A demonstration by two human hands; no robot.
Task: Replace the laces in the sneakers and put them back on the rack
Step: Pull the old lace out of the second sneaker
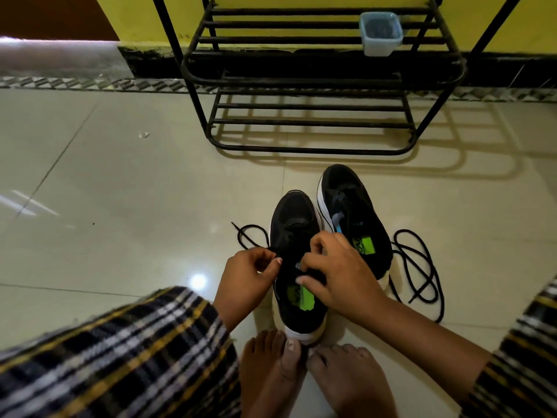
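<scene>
indoors, glossy tile floor (120, 176) – yellow wall (331, 1) behind black rack (313, 82).

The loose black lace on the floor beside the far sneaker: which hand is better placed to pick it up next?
Probably the right hand. The loose lace lies on its side, right of the far sneaker, while the left hand pinches the near sneaker's lace across from it.

No text, brand or number can be read. Each of the two sneakers has a bright green insole label with dark marks: the near sneaker (297, 257) and the far sneaker (352, 212). Both are too blurred to make out.
</scene>
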